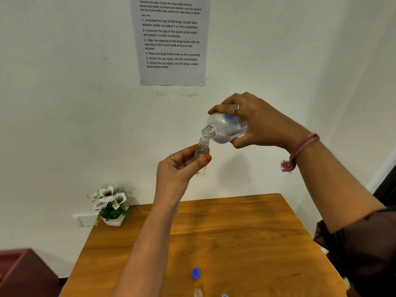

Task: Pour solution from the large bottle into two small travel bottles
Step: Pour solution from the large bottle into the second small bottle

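Centre frame, I've got both hands up off the desk (235, 232). My right hand (263, 123) is wrapped round the large bottle (227, 130), tipped neck-down to the left, uncapped, clear liquid inside. Its mouth sits right at the open neck of the small travel bottle (201, 156), held upright, pinched btwn thumb and fingers of my left hand (177, 168); some clear liquid in it. Bottom centre on the desk: blue cap (196, 273), second small bottle (198, 293) at frame edge, contents unclear.
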Tool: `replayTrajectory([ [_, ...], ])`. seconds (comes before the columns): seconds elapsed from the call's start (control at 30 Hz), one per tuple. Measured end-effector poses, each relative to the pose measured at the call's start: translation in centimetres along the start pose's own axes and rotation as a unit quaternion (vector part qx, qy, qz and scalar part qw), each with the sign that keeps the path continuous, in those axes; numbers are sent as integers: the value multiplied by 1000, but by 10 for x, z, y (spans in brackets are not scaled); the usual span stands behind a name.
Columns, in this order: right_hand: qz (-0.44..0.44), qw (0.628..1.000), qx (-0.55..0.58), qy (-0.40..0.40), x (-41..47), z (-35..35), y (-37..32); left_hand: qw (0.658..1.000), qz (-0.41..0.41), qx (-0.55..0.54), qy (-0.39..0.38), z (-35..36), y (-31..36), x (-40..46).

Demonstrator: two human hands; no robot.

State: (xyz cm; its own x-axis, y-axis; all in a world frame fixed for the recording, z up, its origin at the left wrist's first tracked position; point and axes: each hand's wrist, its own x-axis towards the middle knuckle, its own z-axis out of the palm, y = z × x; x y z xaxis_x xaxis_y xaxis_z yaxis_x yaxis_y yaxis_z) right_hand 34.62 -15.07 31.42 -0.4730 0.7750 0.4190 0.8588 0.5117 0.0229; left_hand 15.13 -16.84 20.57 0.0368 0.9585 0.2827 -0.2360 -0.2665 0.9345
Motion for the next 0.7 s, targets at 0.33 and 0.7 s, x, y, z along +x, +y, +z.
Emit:
replayTrajectory([
  [0.33,-2,1000,-1,0,0,0,1,1000,-1,0,0,1,-1,1],
  [0.7,1,1000,1,-6,-1,-1,-1,1000,-2,1,-1,1,-3,1],
])
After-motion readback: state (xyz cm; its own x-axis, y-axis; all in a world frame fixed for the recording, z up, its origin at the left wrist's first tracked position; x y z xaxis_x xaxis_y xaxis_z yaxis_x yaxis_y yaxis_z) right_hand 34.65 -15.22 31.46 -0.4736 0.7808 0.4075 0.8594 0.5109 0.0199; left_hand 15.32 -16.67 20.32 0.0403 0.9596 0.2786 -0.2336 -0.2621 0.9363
